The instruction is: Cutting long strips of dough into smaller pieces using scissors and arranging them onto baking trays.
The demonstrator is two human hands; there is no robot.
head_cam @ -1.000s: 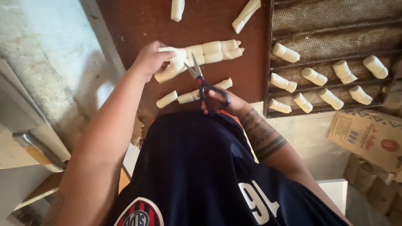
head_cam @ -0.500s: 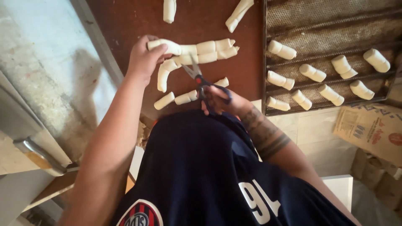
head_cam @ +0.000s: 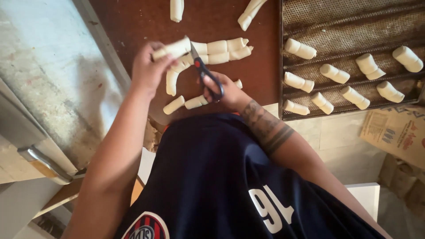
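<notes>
The left hand (head_cam: 148, 71) pinches one dough rope (head_cam: 172, 48); the right hand (head_cam: 228, 93) grips one pair of scissors (head_cam: 204, 73); nine cut pieces lie on the tray (head_cam: 349, 22) right of it.

Dough pieces (head_cam: 208, 51) on table (head_cam: 133, 22); baking tray (head_cam: 354, 17) right.

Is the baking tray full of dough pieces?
No. The baking tray holds dough pieces only in its nearer grooves; the far grooves are bare.
</notes>
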